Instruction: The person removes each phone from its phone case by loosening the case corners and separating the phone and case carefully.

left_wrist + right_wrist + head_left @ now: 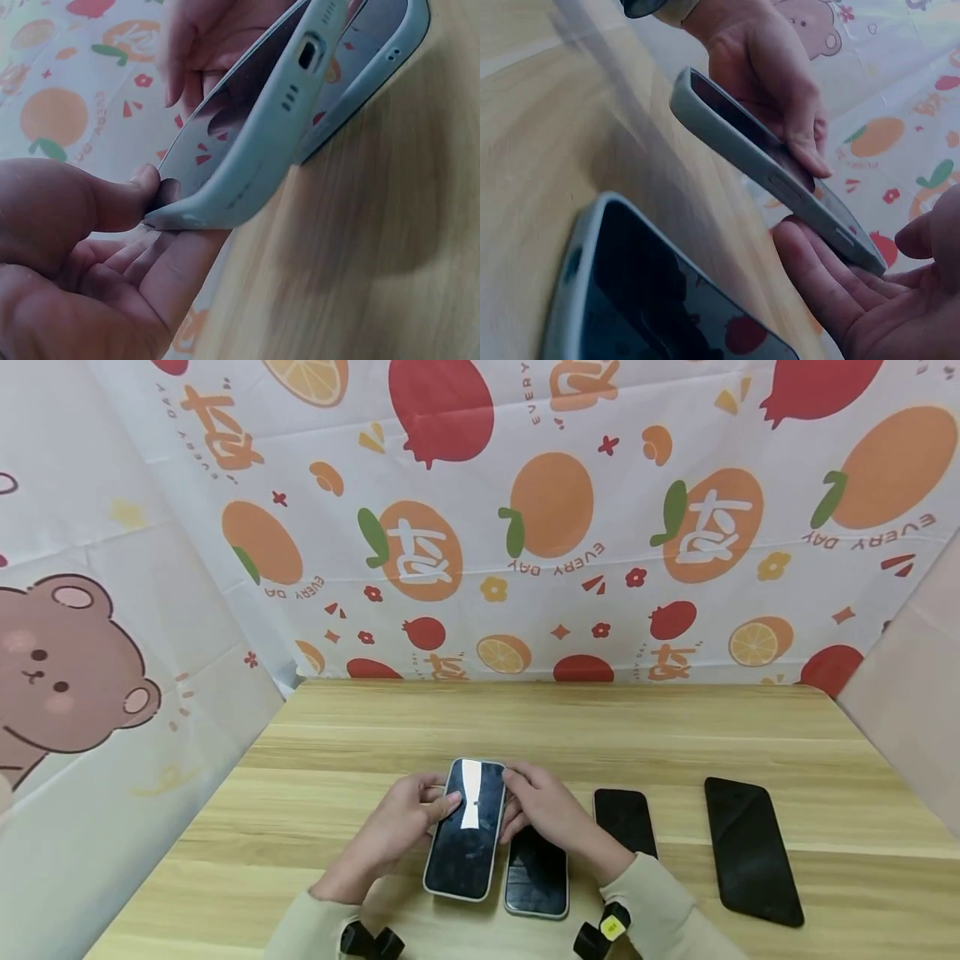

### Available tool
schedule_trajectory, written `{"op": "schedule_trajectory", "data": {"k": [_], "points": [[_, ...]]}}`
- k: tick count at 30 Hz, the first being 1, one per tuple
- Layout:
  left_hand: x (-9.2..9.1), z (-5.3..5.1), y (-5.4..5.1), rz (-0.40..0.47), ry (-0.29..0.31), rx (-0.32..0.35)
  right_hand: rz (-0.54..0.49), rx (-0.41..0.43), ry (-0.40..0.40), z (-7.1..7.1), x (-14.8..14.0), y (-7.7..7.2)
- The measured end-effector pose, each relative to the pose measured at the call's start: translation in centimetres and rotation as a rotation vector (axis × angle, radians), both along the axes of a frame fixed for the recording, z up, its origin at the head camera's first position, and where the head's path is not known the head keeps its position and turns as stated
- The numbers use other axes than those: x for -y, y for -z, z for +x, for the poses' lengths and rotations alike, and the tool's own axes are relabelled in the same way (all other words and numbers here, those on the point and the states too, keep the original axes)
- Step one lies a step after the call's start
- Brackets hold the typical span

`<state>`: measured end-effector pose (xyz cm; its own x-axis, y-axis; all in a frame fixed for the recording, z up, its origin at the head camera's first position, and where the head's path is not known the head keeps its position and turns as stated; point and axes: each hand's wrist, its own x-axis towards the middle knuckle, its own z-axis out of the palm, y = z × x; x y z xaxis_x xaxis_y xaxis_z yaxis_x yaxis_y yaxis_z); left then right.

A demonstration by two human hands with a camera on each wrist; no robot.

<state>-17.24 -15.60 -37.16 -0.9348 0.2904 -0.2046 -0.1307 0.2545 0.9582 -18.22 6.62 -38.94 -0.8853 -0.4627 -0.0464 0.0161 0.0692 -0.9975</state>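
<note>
The left hand (408,814) holds a phone (457,860) in a pale case. Its thumb is on top of the glass, and its other fingers are under the phone. The right hand (551,806) is by the far right corner of that phone. In the right wrist view, its fingers are mostly straight and touch the underside, and its thumb sticks out to the side.

The phone is up off the desk (525,718), a bit tilted, with its glass facing up. It is over the near part of the desk, about midway between the left and right edges. A bright white shine is on its glass.

A second phone (536,881), also in a pale case, lies flat just beside it, partly under the right hand. Next, toward the right edge, is a small black phone (624,818), partly hidden by the right arm. A big black phone (752,852) lies nearest the right edge, well apart from the hands.

Along the back edge hangs a fruit cloth (551,506). A cloth with a pink-brown bear (82,668) hangs past the left edge.
</note>
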Motion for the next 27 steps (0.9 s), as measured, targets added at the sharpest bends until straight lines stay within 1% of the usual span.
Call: {"op": "schedule_trajectory", "data": {"k": [4,7,12,16,20,23,25,27], "points": [[-0.7,0.2,-0.3,0.006,0.055,0.002,-0.045,0.023,-0.028,-0.2,-0.8,0.0],[-1.2,0.3,-0.4,0.023,0.093,0.002,-0.052,0.031,-0.03,-0.2,-1.2,-0.1],[-2.1,0.2,-0.4,0.106,0.158,0.027,-0.087,0.014,-0.036,0.0,-1.9,-0.3],[-2.6,0.1,-0.4,0.183,0.186,0.039,-0.183,-0.007,-0.031,0.2,-2.4,-0.3],[-3.2,0.2,-0.6,0.244,0.199,0.055,-0.33,-0.002,-0.041,0.6,-2.8,-0.2],[-3.7,0.2,-0.9,0.279,0.212,0.061,-0.438,0.01,-0.054,0.9,-3.0,-0.4],[-3.9,0.1,-1.1,0.292,0.216,0.056,-0.489,0.011,-0.058,1.0,-3.1,-0.6],[-4.2,0.0,-1.2,0.3,0.221,0.048,-0.506,0.001,-0.054,1.1,-3.3,-0.8]]}}
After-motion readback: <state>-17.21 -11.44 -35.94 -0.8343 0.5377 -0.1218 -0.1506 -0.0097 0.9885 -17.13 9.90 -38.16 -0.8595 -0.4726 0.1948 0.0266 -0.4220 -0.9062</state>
